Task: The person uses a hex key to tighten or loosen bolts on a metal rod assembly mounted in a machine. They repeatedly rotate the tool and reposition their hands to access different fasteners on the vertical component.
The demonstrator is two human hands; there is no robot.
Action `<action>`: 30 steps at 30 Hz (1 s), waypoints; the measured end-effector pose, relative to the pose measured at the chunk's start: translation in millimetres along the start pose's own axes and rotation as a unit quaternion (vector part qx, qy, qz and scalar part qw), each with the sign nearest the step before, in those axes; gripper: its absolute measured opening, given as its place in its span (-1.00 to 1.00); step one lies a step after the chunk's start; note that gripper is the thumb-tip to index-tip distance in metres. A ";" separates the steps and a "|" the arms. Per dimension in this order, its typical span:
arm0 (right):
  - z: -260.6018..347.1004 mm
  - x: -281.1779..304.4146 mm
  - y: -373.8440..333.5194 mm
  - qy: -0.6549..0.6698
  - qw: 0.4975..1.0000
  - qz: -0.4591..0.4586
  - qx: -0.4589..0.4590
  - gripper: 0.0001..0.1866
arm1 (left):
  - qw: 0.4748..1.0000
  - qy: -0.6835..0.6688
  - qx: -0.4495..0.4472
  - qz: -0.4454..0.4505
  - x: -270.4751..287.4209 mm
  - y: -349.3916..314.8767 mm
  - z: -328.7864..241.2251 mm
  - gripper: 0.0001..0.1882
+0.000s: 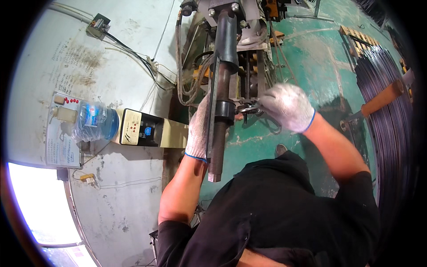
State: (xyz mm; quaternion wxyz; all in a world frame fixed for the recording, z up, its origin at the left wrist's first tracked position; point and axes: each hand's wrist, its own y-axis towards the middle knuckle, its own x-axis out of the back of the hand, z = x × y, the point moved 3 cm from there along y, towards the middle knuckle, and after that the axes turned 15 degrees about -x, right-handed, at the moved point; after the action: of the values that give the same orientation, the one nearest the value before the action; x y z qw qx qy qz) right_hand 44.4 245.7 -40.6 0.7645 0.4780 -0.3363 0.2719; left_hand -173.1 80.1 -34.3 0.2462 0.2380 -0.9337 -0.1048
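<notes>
A thick dark threaded shaft [217, 151] runs from the machine toward me, with a black ring collar [224, 110] around it. Along its left side lies a long, narrow flat metal bar [213, 104]. My left hand [197, 133], in a white knit glove, is against the bar's left side; its fingers are hidden behind the bar and shaft. To the right of the collar, my gloved right hand [289, 107] is closed on a small shiny metal tool [249, 107], whose exact kind I cannot make out. The tool's far end is close beside the collar.
Hoses [191, 95] hang beside the machine [253, 40] ahead. A water dispenser [140, 129] with a large bottle stands by the wall at left. At right are a stack of long dark rods [382, 124] and a rusty orange-brown bar [382, 98] over a green floor [311, 58].
</notes>
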 end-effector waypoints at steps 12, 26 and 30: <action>2.8 17.1 -21.1 0.268 0.857 -0.114 -0.426 -0.68 | 0.957 -0.228 0.177 -0.029 -5.2 5.6 -31.3 -0.64; 24.6 -13.8 33.0 0.346 0.811 0.042 -0.470 -0.72 | 0.974 -0.086 0.207 -0.041 5.4 -3.3 -4.0 -0.42; 13.0 -8.8 64.1 0.262 0.877 0.139 -0.378 -0.91 | 0.970 -0.149 0.162 -0.105 8.4 -9.0 -1.4 -0.33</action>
State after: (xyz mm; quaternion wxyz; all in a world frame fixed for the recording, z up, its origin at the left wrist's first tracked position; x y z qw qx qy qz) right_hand -11.7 258.3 -8.2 0.9014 0.0123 -0.2638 0.3431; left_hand -175.2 68.0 -32.5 0.0495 0.3535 -0.9341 -0.0115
